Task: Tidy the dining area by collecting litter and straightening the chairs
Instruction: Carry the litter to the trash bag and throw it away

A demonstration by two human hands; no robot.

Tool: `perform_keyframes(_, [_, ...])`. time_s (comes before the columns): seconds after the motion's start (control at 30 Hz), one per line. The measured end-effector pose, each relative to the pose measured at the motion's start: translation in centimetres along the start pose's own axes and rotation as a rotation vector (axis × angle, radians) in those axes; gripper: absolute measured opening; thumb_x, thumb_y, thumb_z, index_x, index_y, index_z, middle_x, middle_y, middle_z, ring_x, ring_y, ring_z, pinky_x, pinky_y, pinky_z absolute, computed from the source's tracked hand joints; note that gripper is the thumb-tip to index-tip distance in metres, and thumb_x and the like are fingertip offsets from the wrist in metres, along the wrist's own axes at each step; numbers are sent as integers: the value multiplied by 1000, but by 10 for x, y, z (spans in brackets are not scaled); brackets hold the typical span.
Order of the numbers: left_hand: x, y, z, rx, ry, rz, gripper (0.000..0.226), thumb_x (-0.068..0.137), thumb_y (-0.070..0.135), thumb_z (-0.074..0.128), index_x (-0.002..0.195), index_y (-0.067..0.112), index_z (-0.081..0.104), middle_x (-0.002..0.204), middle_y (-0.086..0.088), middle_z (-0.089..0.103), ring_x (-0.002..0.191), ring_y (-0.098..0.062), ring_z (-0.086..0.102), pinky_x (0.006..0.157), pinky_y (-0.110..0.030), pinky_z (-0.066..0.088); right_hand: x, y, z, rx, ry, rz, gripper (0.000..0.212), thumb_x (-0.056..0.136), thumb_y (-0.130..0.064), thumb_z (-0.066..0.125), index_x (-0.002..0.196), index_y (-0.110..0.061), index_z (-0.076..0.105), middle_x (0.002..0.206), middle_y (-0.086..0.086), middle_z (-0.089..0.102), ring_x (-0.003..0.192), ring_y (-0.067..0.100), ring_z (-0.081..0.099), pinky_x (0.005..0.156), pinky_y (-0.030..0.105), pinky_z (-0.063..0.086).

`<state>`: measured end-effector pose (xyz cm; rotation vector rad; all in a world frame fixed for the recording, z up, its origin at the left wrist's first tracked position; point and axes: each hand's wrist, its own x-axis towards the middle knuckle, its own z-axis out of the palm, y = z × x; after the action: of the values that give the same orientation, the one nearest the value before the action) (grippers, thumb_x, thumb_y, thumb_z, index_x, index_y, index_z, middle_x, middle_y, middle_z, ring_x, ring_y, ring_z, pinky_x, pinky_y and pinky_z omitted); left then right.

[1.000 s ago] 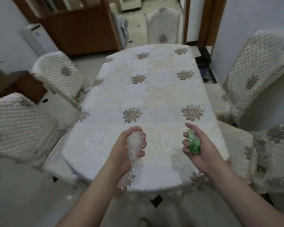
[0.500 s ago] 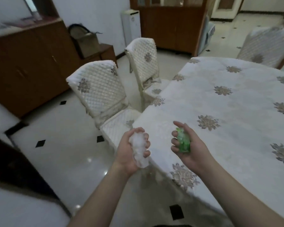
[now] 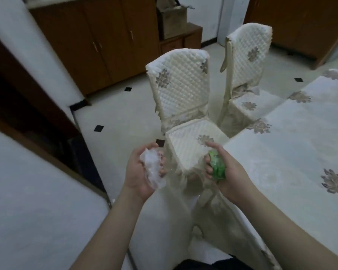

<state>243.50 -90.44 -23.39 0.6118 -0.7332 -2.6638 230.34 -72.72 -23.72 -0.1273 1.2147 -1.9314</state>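
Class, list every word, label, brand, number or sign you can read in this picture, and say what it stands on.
None can be read.
Green wrapper in the right hand: any print is crumpled and too blurred to read.
White plastic in the left hand: no print shows.
Chair covers and tablecloth: flower patterns only, no words.
Box on the low cabinet: no label shows.

Green wrapper [image 3: 217, 168]; seemingly clear-white plastic wad [image 3: 152, 168]

Dim, soft, blurred, edge-warped.
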Motion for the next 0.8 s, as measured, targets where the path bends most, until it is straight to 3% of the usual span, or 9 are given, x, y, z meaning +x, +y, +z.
perform_keyframes(0.27, [40, 51, -21, 13, 160, 119, 19, 79, 35, 62, 87, 19, 64, 80, -2, 55, 64, -14, 51, 46, -23, 44, 113, -6, 49, -50, -146, 133, 27, 97, -37, 49, 116, -22, 61, 71, 0, 55, 53, 13, 46, 48, 24, 37])
perform_keyframes(0.53, [58, 110, -51, -41, 246, 263, 21, 75, 36, 67, 86, 19, 66, 78, -2, 56, 61, -15, 52, 44, -22, 43, 194, 5, 122, -53, -336, 247, 46, 80, -43, 59, 120, -20, 60, 73, 1, 54, 56, 14, 45, 50, 26, 38])
perform_keyframes(0.7, [81, 150, -86, -96, 298, 340, 17, 80, 34, 60, 86, 19, 65, 77, -3, 52, 59, -14, 50, 42, -22, 42, 239, 26, 166, -95, -406, 284, 32, 98, -38, 45, 119, -21, 61, 74, 2, 54, 56, 13, 46, 49, 26, 39])
perform_keyframes(0.8, [104, 183, -108, -120, 302, 376, 20, 78, 35, 61, 88, 18, 63, 76, -3, 52, 58, -14, 50, 41, -22, 41, 268, 37, 198, -115, -430, 284, 34, 96, -39, 47, 121, -21, 60, 74, 1, 53, 56, 13, 46, 50, 25, 38])
